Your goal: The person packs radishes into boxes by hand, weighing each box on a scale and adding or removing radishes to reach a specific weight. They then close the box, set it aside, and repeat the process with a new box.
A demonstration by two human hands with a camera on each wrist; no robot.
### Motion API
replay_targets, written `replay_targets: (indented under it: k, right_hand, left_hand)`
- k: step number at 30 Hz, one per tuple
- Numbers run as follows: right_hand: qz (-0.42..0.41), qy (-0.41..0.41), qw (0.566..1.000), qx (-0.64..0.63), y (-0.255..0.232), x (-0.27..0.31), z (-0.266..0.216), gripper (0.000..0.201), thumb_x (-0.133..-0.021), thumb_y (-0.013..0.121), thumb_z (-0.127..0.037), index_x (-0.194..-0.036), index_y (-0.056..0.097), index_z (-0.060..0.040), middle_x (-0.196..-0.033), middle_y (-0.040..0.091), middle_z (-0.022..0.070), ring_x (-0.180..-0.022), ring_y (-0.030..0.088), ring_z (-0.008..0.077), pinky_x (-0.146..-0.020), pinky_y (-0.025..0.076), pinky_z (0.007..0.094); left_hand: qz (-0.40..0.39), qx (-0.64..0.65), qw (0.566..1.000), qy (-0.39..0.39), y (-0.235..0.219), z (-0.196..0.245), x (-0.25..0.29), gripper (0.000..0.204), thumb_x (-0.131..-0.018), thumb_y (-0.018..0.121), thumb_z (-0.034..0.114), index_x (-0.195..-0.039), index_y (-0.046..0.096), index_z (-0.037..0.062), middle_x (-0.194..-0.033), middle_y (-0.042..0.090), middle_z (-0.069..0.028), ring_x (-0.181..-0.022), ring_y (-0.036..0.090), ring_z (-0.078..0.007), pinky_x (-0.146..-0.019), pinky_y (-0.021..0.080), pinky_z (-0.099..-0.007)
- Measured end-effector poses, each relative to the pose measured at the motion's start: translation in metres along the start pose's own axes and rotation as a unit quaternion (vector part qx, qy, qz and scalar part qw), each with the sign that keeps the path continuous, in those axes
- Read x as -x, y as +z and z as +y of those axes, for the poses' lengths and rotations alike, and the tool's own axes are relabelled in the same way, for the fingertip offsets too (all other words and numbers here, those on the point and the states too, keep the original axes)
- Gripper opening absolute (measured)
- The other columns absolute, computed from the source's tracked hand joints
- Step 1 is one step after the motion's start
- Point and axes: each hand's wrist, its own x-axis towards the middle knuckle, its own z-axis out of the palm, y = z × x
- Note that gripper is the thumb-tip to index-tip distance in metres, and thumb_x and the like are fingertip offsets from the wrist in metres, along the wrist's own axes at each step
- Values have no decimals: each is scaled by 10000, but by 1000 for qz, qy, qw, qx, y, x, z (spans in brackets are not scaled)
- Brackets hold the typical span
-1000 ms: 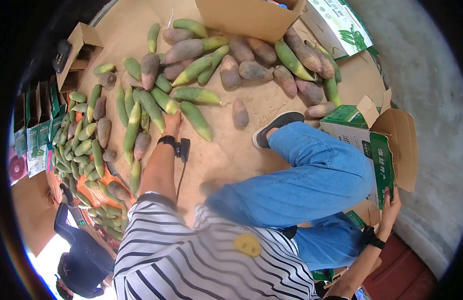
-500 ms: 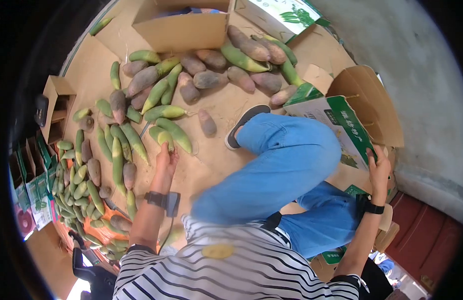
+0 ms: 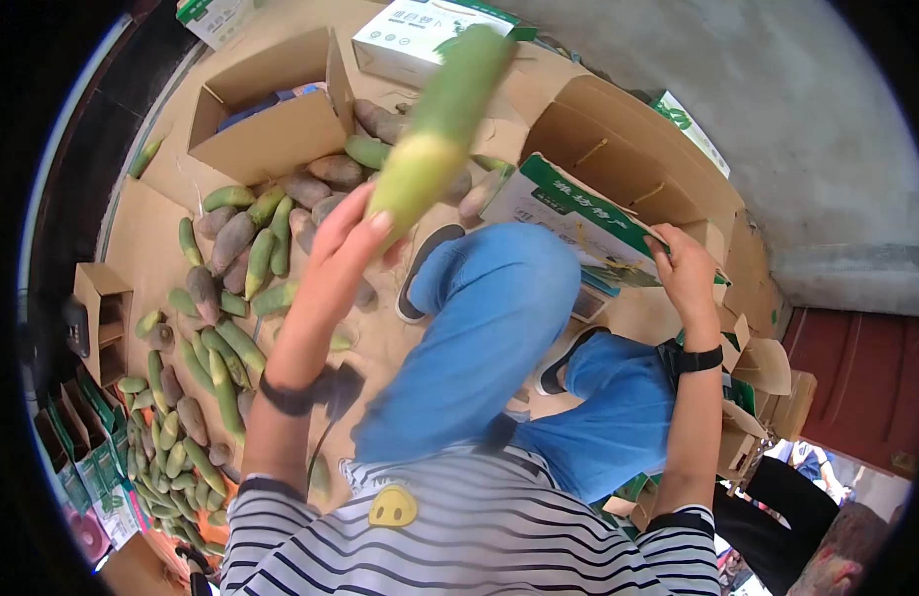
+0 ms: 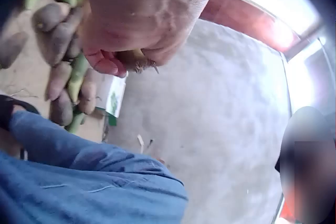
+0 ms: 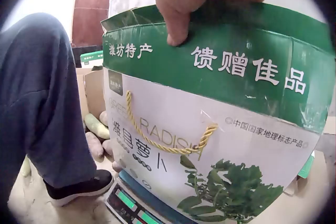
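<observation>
Left hand (image 3: 345,248) grips a long green radish (image 3: 434,149), fingers curled round its paler end. Radish aloft, outside a corner of the open white-and-green cardboard box (image 3: 568,219). Right hand (image 3: 686,273) pinches the box's green rim; beneath, a green-lit digital scale (image 5: 127,204).

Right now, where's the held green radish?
Head view, upper centre: the green radish is gripped in the left hand, left of the green-and-white radish carton the right hand holds.
</observation>
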Motion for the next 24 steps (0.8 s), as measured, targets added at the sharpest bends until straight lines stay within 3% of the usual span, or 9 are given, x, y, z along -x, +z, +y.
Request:
replay_targets:
  k: [5,7,9,11,12,15,19,23,24]
  right_hand:
    - [-3,-2,1000,7,0,3,2,123,-844,609,-177,-954,623,-123,-865,648,85,-813,623,303,-663,483,402]
    - [9,-18,1000,2,1,5,4,119,-848,607,-177,-953,622,-124,-865,645,88,-812,621,306,-664,481,402]
    - [20,-44,999,-14,1,5,3,115,-851,604,-178,-952,621,-125,-865,643,92,-811,619,308,-664,479,402]
    - [1,-44,999,-19,-3,5,1,102,-862,600,-175,-946,619,-120,-860,637,102,-805,614,316,-665,475,397]
    - [-4,-56,998,-33,-3,4,0,102,-862,600,-175,-946,619,-120,-860,637,102,-805,614,316,-665,475,397]
    - [-32,-8,999,-37,-3,4,2,101,-870,600,-170,-946,616,-104,-856,630,112,-797,608,324,-664,470,384]
    - [-25,-2,998,-58,-6,4,-9,97,-882,595,-159,-934,608,-78,-842,614,127,-777,598,328,-661,463,373]
    - [-15,6,998,-53,-3,0,-2,97,-893,586,-150,-929,604,-62,-845,611,138,-773,595,330,-675,465,370]
    - [-19,4,998,-53,-3,-2,-4,97,-893,586,-150,-929,604,-62,-845,611,138,-773,595,330,-675,465,370]
  left_hand:
    - [-138,-19,990,-24,75,20,-87,410,-948,473,356,-1118,587,0,-783,556,-24,-661,502,-109,-589,408,-239]
    - [-122,-8,989,-81,110,17,-104,370,-944,495,344,-1035,605,2,-775,597,-31,-641,555,-112,-570,452,-243]
    - [-224,-101,965,-93,128,1,-124,363,-946,497,333,-1040,605,0,-813,628,-56,-675,603,-119,-580,489,-251]
    - [-178,-239,953,48,141,-26,-125,358,-954,496,323,-1077,596,2,-839,638,-68,-673,612,-126,-574,497,-261]
    - [-165,-248,954,39,131,-25,-120,358,-954,496,323,-1077,596,2,-839,638,-68,-673,612,-126,-574,497,-261]
    - [-181,-47,982,-30,112,-21,-107,330,-958,513,293,-1116,585,12,-875,641,-64,-708,623,-124,-595,509,-260]
    - [-35,22,997,-61,26,-72,-71,278,-960,526,234,-1150,578,37,-933,632,-53,-771,622,-109,-660,518,-240]
    - [104,-153,971,-154,-80,-164,-11,273,-939,540,202,-1148,587,34,-968,651,-72,-782,630,-133,-684,519,-257]
    - [101,-279,942,-157,-109,-191,9,277,-915,556,205,-1120,596,23,-967,655,-100,-774,638,-184,-688,521,-289]
